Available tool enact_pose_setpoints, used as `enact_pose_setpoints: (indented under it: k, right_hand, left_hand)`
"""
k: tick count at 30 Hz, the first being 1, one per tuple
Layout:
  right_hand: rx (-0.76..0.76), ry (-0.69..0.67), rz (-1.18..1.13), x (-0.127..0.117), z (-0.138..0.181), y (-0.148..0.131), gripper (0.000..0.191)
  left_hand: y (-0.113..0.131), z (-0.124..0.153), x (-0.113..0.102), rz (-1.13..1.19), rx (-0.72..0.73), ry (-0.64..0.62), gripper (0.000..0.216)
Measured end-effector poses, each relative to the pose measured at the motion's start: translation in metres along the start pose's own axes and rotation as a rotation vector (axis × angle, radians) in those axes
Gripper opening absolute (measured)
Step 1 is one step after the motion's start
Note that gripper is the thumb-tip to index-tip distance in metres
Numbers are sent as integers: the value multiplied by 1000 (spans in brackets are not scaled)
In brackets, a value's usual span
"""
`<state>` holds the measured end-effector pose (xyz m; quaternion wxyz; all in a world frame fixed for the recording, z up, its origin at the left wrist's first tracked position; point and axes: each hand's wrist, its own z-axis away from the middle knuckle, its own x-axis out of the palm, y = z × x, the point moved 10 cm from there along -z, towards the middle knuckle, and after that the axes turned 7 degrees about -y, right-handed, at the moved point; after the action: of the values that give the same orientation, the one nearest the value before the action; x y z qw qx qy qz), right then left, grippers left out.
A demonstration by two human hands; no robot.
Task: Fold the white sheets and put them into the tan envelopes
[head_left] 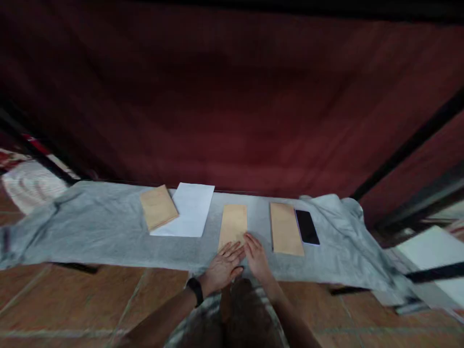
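A brown paper envelope lies on the grey cloth in front of me, its near end covered by my hands. My left hand, with a black band on the wrist, rests flat across that near end, fingers stretched out and open. Beside it, my right hand touches the envelope's right edge with its fingertips, the fingers extended and slightly bent. To the right lies a stack of brown envelopes. On the left, folded brown envelopes overlap a sheet of white paper.
A dark-screened phone lies beside the right-hand stack. The grey cloth covers a long, narrow bench, its ends rumpled. A dark red panel rises behind it. Below is a tiled floor, and pale sheets show at far right.
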<state>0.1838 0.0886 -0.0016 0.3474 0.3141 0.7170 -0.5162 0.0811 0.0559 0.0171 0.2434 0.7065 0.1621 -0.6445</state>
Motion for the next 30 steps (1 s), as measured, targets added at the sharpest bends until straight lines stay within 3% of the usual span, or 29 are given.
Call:
enact_pose_setpoints:
  k: [4, 7, 18, 23, 30]
  right_hand:
    - [-47, -112, 107, 10, -30, -10, 45]
    - [-12, -174, 190, 16, -52, -2, 47]
    - [81, -163, 312, 19, -110, 23, 54]
    - [86, -126, 317, 20, -108, 23, 55]
    - [29, -131, 326, 19, -69, 13, 52]
  left_hand:
    - [-2, 1, 4, 37, -24, 9, 52]
    - [-1, 1, 2, 37, -17, 8, 57]
    - [1, 0, -3, 10, 3, 27, 60]
    - [1, 0, -2, 5, -2, 17, 60]
    - [2, 1, -3, 23, 5, 32, 60]
